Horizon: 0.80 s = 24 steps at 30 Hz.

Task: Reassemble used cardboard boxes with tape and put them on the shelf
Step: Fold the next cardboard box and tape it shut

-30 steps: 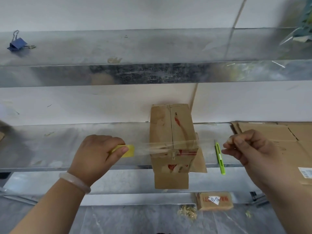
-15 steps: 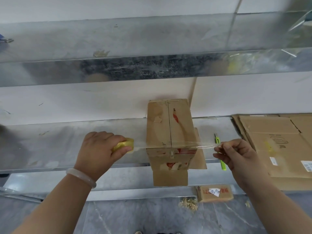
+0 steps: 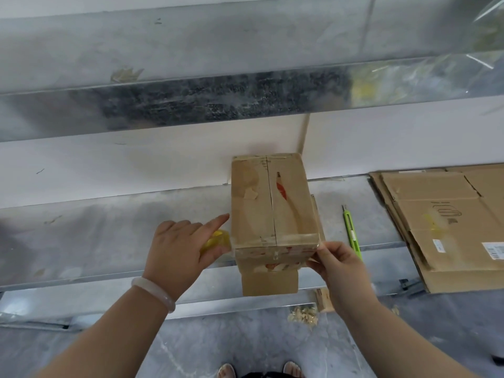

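Observation:
A small brown cardboard box (image 3: 270,203) with red print stands on the metal shelf (image 3: 109,230), its front overhanging the shelf edge. A strip of clear tape lies across its near top edge. My left hand (image 3: 180,252) holds the yellow tape roll (image 3: 216,240) against the box's left side, index finger stretched toward the box. My right hand (image 3: 338,266) pinches the loose tape end at the box's front right corner.
A green utility knife (image 3: 351,231) lies on the shelf right of the box. Flattened cardboard sheets (image 3: 441,222) are stacked at the right. An upper metal shelf (image 3: 218,99) hangs above. Wood shavings (image 3: 302,315) lie on the floor below.
Both hands came in toward the box, and the stretched tape now lies down on its near top edge. The view moved closer to the box.

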### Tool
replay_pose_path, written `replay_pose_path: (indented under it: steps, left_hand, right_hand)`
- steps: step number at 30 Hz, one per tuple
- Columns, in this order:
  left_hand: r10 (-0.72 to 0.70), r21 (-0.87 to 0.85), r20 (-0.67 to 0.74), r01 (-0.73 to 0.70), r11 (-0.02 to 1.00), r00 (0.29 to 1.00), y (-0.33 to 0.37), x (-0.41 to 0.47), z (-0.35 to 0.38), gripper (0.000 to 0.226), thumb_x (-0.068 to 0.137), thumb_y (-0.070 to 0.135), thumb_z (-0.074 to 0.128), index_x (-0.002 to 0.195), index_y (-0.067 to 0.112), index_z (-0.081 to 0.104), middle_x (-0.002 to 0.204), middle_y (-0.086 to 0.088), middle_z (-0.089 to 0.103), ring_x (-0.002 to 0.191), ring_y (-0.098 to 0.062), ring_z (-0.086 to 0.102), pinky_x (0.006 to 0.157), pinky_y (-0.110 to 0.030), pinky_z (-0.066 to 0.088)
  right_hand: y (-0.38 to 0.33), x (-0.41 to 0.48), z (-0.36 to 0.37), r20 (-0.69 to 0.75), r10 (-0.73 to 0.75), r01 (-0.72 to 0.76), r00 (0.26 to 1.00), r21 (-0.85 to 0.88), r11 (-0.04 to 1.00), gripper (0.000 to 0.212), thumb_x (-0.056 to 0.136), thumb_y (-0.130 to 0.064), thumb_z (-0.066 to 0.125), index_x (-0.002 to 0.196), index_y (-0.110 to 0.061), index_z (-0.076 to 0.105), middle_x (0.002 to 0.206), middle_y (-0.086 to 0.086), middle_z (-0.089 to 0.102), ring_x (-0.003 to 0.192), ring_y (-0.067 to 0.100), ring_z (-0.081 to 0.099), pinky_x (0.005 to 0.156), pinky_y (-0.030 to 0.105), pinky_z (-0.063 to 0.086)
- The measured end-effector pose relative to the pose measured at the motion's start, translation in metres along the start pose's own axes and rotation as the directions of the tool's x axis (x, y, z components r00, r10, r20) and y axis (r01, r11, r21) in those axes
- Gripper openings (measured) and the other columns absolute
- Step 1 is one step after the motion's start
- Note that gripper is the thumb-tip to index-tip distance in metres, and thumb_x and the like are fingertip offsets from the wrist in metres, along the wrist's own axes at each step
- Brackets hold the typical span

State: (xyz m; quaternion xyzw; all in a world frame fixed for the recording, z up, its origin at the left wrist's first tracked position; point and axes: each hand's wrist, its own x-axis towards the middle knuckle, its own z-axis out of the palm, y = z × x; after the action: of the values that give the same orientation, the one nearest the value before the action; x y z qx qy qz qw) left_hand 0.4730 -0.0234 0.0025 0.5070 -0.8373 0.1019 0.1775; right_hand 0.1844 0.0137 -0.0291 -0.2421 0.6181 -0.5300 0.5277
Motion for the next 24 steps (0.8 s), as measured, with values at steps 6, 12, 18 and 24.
replay_pose_path:
  steps: [6,12,18,24]
  left_hand:
    - [-0.004,0.025,0.004,0.004,1.0,1.0,0.005,0.006,0.004,0.062,0.101,0.061,0.018,0.134,0.026,0.058,0.062,0.01,0.058,0.057,-0.019,0.056,0.063,-0.035,0.038]
    - [-0.036,0.013,0.014,0.036,0.999,0.999,0.005,0.009,0.004,0.062,0.1,0.061,0.02,0.133,0.027,0.059,0.06,0.01,0.056,0.056,-0.018,0.056,0.061,-0.034,0.038]
    - [-0.041,-0.008,0.013,0.041,0.999,0.999,0.005,0.011,0.002,0.056,0.098,0.059,0.029,0.13,0.028,0.062,0.058,0.01,0.055,0.056,-0.018,0.056,0.062,-0.035,0.041]
    - [-0.047,-0.041,0.036,0.049,0.998,0.998,0.005,0.01,0.005,0.053,0.095,0.058,0.034,0.13,0.029,0.061,0.058,0.011,0.053,0.055,-0.016,0.055,0.061,-0.033,0.04]
  right_hand:
    - [0.011,-0.001,0.013,-0.041,-0.034,0.029,0.999,-0.101,0.994,0.015,0.091,-0.021,0.069,0.105,-0.017,0.074,0.093,0.0,0.077,0.091,0.02,0.072,0.089,0.04,0.057]
    - [-0.002,0.004,0.014,-0.018,-0.214,0.181,0.977,-0.472,0.863,0.033,0.092,-0.004,0.056,0.088,-0.034,0.069,0.08,-0.011,0.071,0.068,-0.002,0.062,0.06,0.016,0.046]
    - [-0.015,-0.01,-0.004,0.087,-0.597,0.548,0.798,-0.519,0.656,0.045,0.103,-0.034,0.037,0.148,-0.028,0.041,0.146,-0.008,0.049,0.134,0.005,0.045,0.107,0.023,0.037]
    - [-0.002,-0.01,0.016,0.547,-0.689,0.831,0.476,-0.537,0.148,0.057,0.104,-0.031,0.035,0.154,-0.007,0.022,0.164,-0.001,0.019,0.151,0.025,0.02,0.122,0.038,0.022]
